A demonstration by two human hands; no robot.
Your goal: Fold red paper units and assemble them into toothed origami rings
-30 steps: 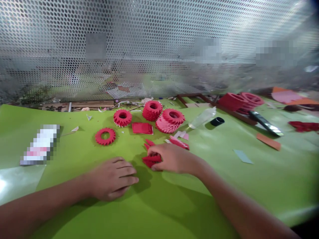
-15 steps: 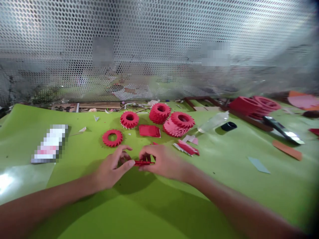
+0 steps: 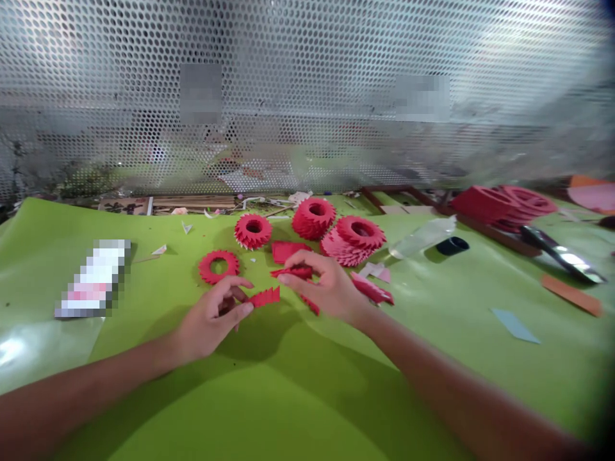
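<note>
1. The left hand (image 3: 211, 314) is curled narrow, its fingers holding the end of a toothed red paper strip (image 3: 264, 297).
2. The right hand (image 3: 321, 288) pinches a slim folded red paper piece (image 3: 291, 273). A small red paper piece (image 3: 310, 305) sits just under its palm, and whether the two pieces join is hard to tell.
3. Both hands are above a green-covered worktop (image 3: 307, 397), with a pixelated packet (image 3: 93, 278) off to the left.
4. Just beyond them lie a flat red paper ring (image 3: 218, 267), a stack of red paper (image 3: 286, 251) and loose red folded pieces (image 3: 371, 288).
5. Further on stand three toothed red paper rings (image 3: 253, 231) (image 3: 313, 218) (image 3: 360, 232), the last resting on a pink paper stack (image 3: 339, 250).
6. To the right are a clear plastic bottle (image 3: 423, 237), a black cap (image 3: 452, 246), an orange strip (image 3: 571, 294) and a pale blue paper scrap (image 3: 514, 325).
7. Furthest away, red paper rings (image 3: 502, 208) lie on a wooden frame (image 3: 490, 234) before a perforated metal screen (image 3: 307, 83).
</note>
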